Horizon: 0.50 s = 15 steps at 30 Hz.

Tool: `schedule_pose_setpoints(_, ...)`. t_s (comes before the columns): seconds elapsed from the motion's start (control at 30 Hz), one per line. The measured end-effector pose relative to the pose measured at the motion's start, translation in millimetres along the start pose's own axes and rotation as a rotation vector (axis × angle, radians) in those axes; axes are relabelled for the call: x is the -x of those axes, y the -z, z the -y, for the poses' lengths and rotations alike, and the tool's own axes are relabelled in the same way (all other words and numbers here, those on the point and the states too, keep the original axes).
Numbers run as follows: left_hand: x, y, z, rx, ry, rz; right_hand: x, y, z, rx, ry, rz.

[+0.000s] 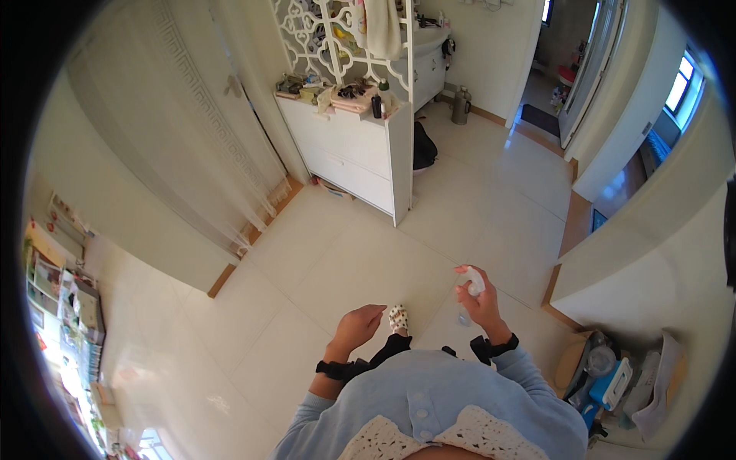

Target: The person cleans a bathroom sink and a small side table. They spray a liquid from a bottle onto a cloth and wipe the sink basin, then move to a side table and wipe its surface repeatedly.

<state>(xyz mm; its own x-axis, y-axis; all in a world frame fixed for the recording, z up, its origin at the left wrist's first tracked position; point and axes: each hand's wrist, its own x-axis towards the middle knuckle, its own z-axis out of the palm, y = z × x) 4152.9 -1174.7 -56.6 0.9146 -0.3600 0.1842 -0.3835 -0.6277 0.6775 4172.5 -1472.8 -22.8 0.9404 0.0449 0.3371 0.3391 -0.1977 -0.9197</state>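
My right hand (482, 299) is closed around a spray bottle with a white translucent trigger head (475, 282). Its clear lower body (464, 315) shows below the fingers. Over the tiled floor, my left hand (357, 329) is held in front of my body with its fingers together and slightly curled. I see nothing in it, though its palm faces away from view. Black bands circle both wrists. A spotted white shoe (398, 318) shows beside the left fingertips, lower down on the floor.
A white cabinet (345, 158) with towels and bottles on top stands ahead, under a white lattice screen (339, 40). A lace-edged curtain (190, 115) hangs at left. Containers (612, 382) sit against the right wall. Farther back are a metal flask (460, 106) and a doorway mat (540, 119).
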Motion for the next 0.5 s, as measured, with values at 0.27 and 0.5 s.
schedule_pose_setpoints(0.27, -197, 34, 55, 0.038, -0.126, 0.037, -157, -1, -22, 0.026, -0.038, -0.07)
schedule_pose_setpoints(0.5, -342, -3, 37, 0.145, -0.303, 0.326, -257, 22, -60, -0.189, -0.026, -0.12)
